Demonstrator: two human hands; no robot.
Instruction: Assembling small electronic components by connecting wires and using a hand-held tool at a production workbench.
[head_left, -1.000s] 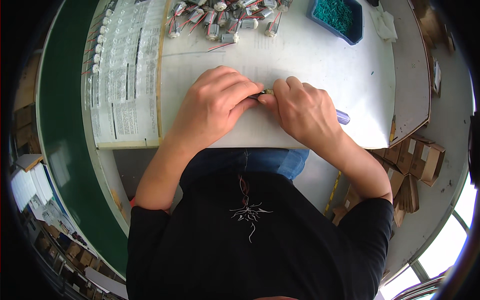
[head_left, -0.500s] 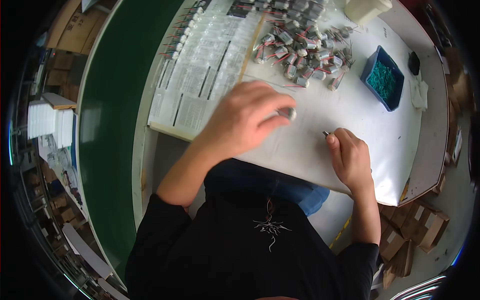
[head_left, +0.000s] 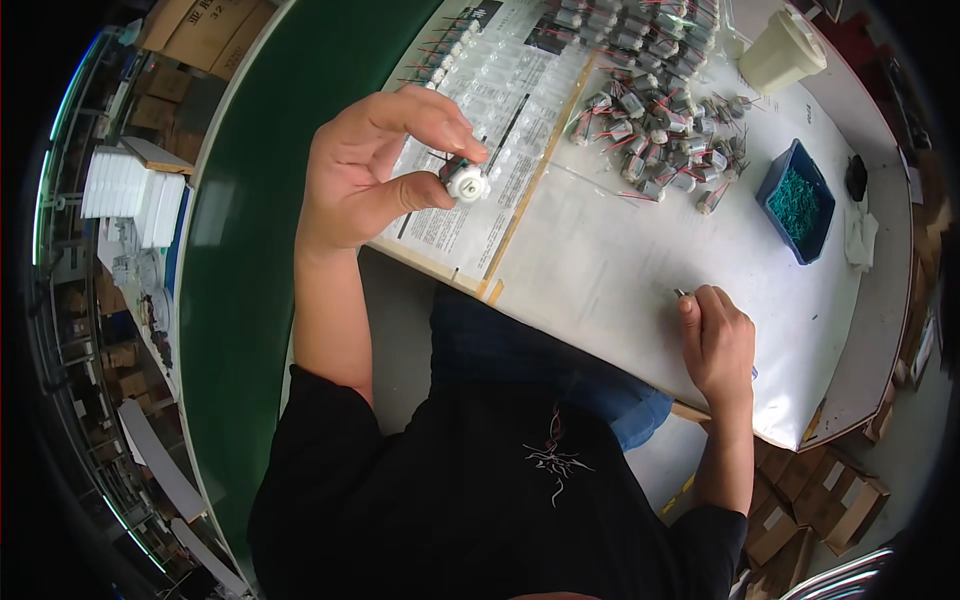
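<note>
My left hand [head_left: 352, 175] is raised over the near left part of the worktable. Between its thumb and fingertips it pinches a small motor [head_left: 467, 184], whose round white end cap faces up. My right hand [head_left: 722, 345] rests closed on the white tabletop [head_left: 600, 250] at the right. From its fingers pokes the dark metal tip of a slim tool [head_left: 683, 293]; the rest is hidden in the fist. Beyond the hands lies a loose pile of small silver motors [head_left: 650, 130] with red and black wires.
Printed sheets under clear plastic [head_left: 480, 215] cover the left side, with a row of motors [head_left: 448, 58] along their far left edge. A blue bin [head_left: 780, 225] of green pieces stands at the right, near a white cloth [head_left: 860, 240]. A cream container [head_left: 775, 60] stands farther back.
My left hand has moved left and up with the motor, turning its white cap into view. My right hand stays on the table. The whole view has shifted slightly.
</note>
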